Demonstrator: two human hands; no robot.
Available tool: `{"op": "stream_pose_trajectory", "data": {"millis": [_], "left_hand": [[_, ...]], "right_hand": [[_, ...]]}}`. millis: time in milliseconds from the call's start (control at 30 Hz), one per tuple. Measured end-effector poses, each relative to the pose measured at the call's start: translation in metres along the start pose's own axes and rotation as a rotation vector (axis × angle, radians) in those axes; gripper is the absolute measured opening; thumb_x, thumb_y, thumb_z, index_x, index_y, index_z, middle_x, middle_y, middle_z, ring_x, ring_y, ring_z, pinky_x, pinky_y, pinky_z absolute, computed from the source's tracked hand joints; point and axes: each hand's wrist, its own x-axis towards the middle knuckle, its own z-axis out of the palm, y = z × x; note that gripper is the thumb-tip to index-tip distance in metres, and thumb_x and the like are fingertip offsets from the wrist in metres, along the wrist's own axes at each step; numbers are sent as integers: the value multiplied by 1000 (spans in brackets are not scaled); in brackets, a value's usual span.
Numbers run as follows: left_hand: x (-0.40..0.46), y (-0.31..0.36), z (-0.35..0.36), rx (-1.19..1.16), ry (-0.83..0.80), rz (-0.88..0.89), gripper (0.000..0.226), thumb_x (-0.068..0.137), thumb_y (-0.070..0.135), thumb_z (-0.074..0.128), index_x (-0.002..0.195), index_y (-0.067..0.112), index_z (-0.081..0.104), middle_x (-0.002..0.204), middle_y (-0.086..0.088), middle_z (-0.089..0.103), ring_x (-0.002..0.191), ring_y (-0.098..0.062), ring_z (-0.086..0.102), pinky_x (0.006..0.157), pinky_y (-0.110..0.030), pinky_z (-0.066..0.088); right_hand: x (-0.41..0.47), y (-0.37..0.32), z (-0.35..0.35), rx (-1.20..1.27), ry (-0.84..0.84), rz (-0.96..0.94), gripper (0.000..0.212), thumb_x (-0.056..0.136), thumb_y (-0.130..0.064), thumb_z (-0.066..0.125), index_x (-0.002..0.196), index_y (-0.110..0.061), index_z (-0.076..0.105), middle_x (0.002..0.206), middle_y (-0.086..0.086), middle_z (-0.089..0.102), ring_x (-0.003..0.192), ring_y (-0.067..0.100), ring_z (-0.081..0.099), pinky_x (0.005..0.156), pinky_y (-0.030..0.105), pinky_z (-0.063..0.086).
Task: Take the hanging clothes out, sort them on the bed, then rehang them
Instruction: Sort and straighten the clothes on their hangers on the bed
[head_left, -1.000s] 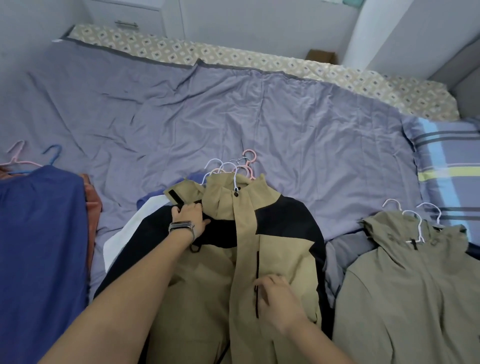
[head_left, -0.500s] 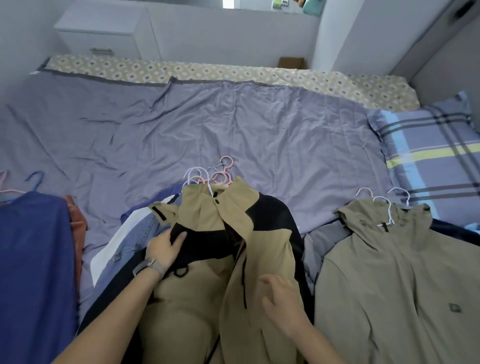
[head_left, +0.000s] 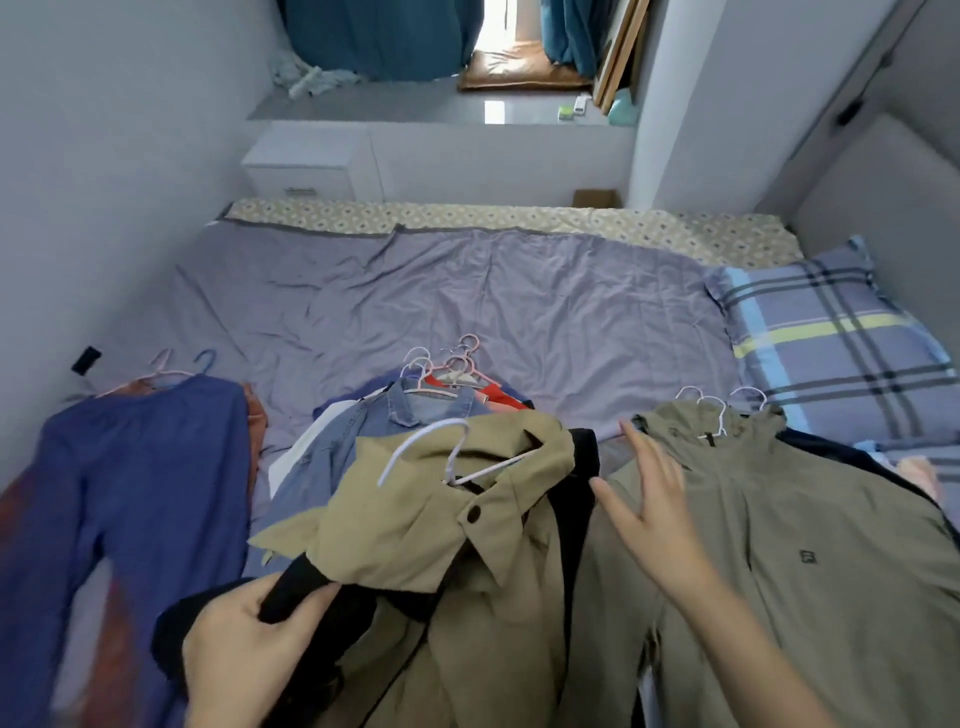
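Observation:
A tan and black jacket (head_left: 436, 525) on a white hanger (head_left: 447, 452) is lifted off the middle pile, above the bed (head_left: 519, 312). My left hand (head_left: 249, 649) is shut on its black shoulder at the lower left. My right hand (head_left: 649, 499) hovers open, fingers spread, just right of the jacket's collar and over an olive hooded jacket (head_left: 810, 561). Beneath the lifted jacket lies a denim shirt (head_left: 374, 421) on a pile with several pink and white hangers (head_left: 457, 364).
A blue garment (head_left: 135, 493) over an orange one lies at the left with pink and blue hangers. A plaid pillow (head_left: 831, 343) sits at the right. White cabinets (head_left: 306, 166) and a window ledge stand behind the bed.
My left hand has pulled the tan jacket up and toward me, uncovering the denim shirt. My right hand came off the jacket's front and opened. The view tilted upward.

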Motion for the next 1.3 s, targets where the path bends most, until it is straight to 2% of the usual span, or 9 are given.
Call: {"op": "stream_pose_trajectory", "data": {"millis": [100,233,367,467,700,767,967,1133,1300], "left_hand": [[-66,11,-46,-72,100,48,26,50,50,71,55,25,66,43,0,56,44,6,53,43,-19,38],[-156,24,-83,-161,208,76,30,51,51,66,70,28,69,47,12,60,52,4,49,41,-21,43],[-237,25,-107,-180,311,95,24,49,50,65,67,34,68,53,-9,54,59,-7,49,34,-37,37],[-282,23,-123,-164,333,84,34,47,57,62,71,33,68,53,-10,62,59,-15,60,36,-32,46],[-339,22,-144,-93,310,163,41,50,61,59,76,30,68,55,-2,65,60,-19,67,56,-31,56],[-351,24,-145,-43,310,208,40,50,60,56,77,32,67,54,1,63,59,-17,64,46,-29,49],[-395,12,-144,25,277,319,32,58,50,57,78,26,61,55,-3,61,63,-14,58,59,-35,44],[-418,8,-135,-6,225,373,38,55,53,55,80,25,61,57,-4,62,67,-26,62,60,-48,50],[-425,37,-102,-86,90,481,30,56,52,55,72,28,61,51,3,54,56,-11,51,57,-38,45]], "right_hand": [[-20,-15,-44,-99,-107,-194,73,82,-58,48,145,-24,33,139,-15,36,128,6,26,109,7,5],[-54,-52,-82,-90,-245,-379,67,80,-62,46,140,-34,39,139,-9,46,130,14,36,111,34,24],[-98,-89,-105,24,-268,-494,45,78,-50,50,110,-20,59,106,-4,59,103,15,51,91,33,39],[-138,-103,-118,52,-222,-555,30,78,-40,49,76,-11,53,73,-6,50,74,9,44,67,33,34],[-233,-122,-167,202,-13,-403,14,67,-34,52,59,-36,42,63,-13,52,66,4,43,64,31,35],[-261,-123,-179,187,25,-345,11,65,-38,51,58,-33,46,69,-11,56,67,9,45,66,30,35],[-334,-123,-209,60,58,-240,15,65,-44,49,57,-32,43,75,-18,56,72,3,45,69,34,34],[-398,-120,-238,17,151,-125,18,72,-13,73,64,-19,59,77,-30,57,77,6,46,73,34,35],[-440,-101,-285,-11,313,50,18,70,-16,75,66,-25,61,66,-8,55,76,11,48,80,41,43]]}}
